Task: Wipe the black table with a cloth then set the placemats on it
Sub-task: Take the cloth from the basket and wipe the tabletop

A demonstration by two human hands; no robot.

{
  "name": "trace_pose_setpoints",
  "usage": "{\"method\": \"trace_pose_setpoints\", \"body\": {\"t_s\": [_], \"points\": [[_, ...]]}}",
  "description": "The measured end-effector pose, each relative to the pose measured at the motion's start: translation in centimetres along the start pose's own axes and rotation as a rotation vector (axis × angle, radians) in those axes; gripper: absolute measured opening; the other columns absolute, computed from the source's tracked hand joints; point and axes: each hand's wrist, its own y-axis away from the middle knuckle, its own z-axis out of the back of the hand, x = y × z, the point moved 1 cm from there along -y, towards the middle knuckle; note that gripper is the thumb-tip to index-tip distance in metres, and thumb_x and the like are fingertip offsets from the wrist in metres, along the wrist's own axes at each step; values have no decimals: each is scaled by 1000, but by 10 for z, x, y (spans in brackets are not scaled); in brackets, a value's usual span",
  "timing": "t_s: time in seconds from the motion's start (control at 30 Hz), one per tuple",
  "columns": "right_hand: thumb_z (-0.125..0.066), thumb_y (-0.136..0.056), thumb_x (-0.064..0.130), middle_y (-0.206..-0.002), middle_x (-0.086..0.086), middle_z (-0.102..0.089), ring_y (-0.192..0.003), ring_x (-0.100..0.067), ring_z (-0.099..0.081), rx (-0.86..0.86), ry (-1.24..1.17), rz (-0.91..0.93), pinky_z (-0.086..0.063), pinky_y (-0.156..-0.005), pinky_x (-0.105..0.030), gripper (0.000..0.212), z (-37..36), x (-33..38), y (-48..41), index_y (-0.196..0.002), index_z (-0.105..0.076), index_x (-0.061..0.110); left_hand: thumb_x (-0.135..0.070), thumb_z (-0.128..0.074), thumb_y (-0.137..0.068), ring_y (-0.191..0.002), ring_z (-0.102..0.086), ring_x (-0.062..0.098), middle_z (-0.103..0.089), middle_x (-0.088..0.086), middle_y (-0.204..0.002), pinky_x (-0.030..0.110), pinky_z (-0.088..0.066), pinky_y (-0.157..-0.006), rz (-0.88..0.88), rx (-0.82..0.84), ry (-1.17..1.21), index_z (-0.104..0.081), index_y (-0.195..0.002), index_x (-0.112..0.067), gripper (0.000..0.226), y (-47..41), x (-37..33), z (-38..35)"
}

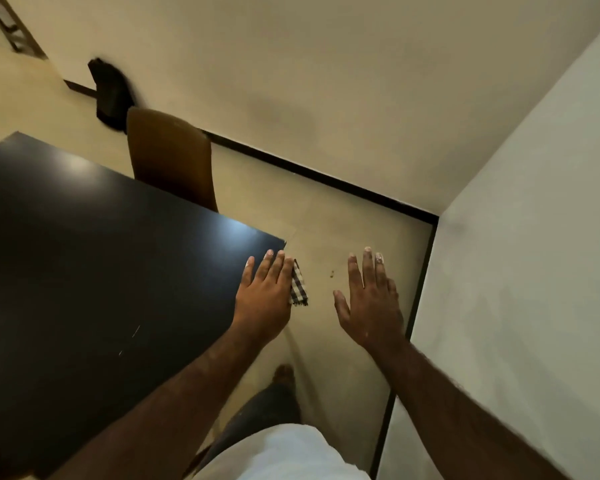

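The black table (101,258) fills the left half of the view, its glossy top showing light glare. My left hand (265,292) lies flat with straight fingers near the table's right corner, pressing a checked cloth (298,287) against the edge. Only a strip of the cloth shows beside my hand, hanging past the table's rim. My right hand (369,299) hovers over the floor to the right of the table, fingers spread straight and holding nothing. No placemats are in view.
A brown chair (170,157) stands at the table's far side. A dark bag (110,91) leans on the wall behind it. A white wall (516,271) runs close on my right, leaving a narrow strip of beige floor (343,237). My leg and foot (281,375) are below.
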Motion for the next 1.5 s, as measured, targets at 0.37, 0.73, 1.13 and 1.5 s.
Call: {"method": "trace_pose_setpoints", "body": {"t_s": [0.37,0.73,1.13,1.5], "points": [[-39,-106,62,-185,-14,-5,-171,-38,-6,-17,34,69,-29,-131,-58,86,53,-45,-194,-177,-15,19,-29,-46,-111,-171,8,28,-2,8,-186,52,9,-135,19,-9,36,-3,-176,-16,79,-201,5,40],[-27,-102,64,-185,-13,-6,-171,-37,-8,-17,10,269,-31,-130,-56,90,83,-66,-419,-178,-12,18,-30,-45,-113,-171,11,28,3,9,-185,53,8,-137,175,1,4,3,-176,-15,81,-381,21,78],[-50,-104,58,-182,-17,-19,-168,-39,-22,15,26,627,-38,-125,-56,88,87,-25,-646,-175,-24,12,-31,-46,-113,-171,6,29,0,8,-186,55,-3,-138,542,-57,91,1,-176,-16,81,-504,82,103],[-26,-104,65,-185,-13,1,-171,-36,-5,191,122,828,-29,-131,-56,90,51,159,-816,-178,-9,15,-31,-43,-113,-171,6,28,1,7,-186,54,-1,-139,763,-17,227,3,-176,-17,80,-602,271,98]]}}
